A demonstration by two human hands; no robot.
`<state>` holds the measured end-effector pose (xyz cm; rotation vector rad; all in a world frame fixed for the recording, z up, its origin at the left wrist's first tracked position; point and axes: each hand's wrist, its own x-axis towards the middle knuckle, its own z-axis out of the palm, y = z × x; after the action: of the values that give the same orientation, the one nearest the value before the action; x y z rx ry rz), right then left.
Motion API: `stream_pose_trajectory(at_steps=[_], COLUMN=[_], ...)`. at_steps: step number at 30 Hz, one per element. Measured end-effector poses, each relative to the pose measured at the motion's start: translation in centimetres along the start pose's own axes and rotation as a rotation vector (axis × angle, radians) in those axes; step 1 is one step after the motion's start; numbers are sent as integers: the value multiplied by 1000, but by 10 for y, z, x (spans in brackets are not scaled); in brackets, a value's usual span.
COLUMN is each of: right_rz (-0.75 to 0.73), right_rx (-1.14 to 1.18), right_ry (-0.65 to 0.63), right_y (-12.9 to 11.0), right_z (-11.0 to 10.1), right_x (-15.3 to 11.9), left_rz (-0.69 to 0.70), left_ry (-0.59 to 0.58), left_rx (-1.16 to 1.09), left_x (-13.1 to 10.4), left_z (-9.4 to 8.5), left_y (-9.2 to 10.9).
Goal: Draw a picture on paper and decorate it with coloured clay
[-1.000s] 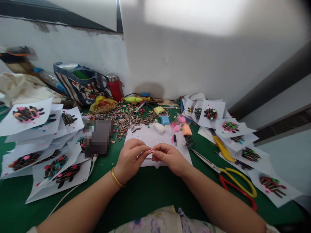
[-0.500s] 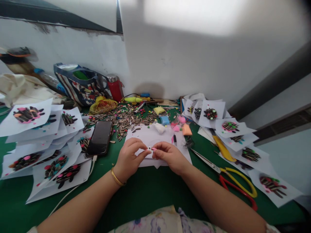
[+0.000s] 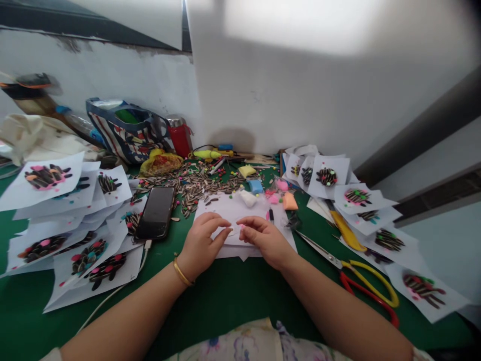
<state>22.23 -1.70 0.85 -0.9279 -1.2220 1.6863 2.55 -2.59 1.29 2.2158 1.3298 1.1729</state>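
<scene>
So | your right hand [image 3: 268,242] pinches a pink bit [image 3: 242,226], probably for fine control | left hand [image 3: 201,244]: can't tell if gripping, tbh

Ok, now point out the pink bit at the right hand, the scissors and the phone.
Pink bit [image 3: 242,227], head view: the small part showing at the right hand [image 3: 267,241].
Scissors [image 3: 343,264], head view: where blades run into handles.
Phone [image 3: 156,213], head view: middle of its dark screen.
</scene>
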Motion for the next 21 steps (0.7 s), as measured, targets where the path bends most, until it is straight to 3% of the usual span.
stream_pose_trajectory(at_steps=[3, 6, 10, 14, 18, 21], right_rz=[5, 7, 22, 34, 35, 42], right_rx=[3, 9, 23, 32, 20, 14], right_ry=[6, 16, 28, 25, 31, 30], right_y=[1, 2, 4, 5, 5, 5], right_z=[0, 0, 0, 0, 1, 2], right_x=[0, 1, 1, 0, 0, 0], left_rz=[14, -11, -207, -341, -327, -227], left_ry=[-12, -50, -88, -118, -102, -37], left_rx=[42, 254, 639, 707, 720, 720], left_x=[1, 6, 15, 20, 22, 21], left_z=[1, -7, -30, -47, -46, -38], left_y=[1, -1, -17, -38, -42, -34])
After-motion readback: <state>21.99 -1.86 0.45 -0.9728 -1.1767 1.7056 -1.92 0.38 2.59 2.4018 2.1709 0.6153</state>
